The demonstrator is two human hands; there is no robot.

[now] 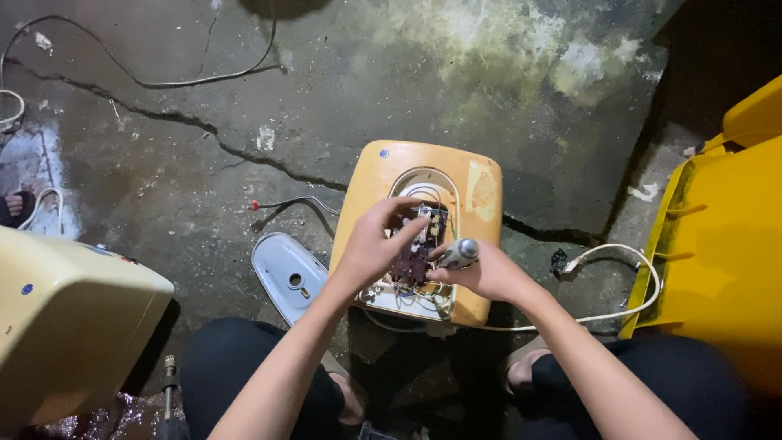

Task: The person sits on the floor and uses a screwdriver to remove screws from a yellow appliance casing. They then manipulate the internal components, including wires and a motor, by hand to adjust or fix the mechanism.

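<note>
A yellowish water-heater casing [476, 191] lies on the concrete floor between my knees, its oval opening showing wires and a small dark control block [428, 228]. My left hand [371, 244] reaches into the opening with fingers pinching on the dark block. My right hand [481, 273] grips a screwdriver by its grey handle [462, 251], the shaft pointing down into the opening and hidden from view.
A detached grey oval cover [285, 273] lies left of the casing. A second cream casing [65, 326] stands at lower left. A yellow bin [725, 236] fills the right side. A white cable [627, 277] loops beside it. The floor is cracked and wet.
</note>
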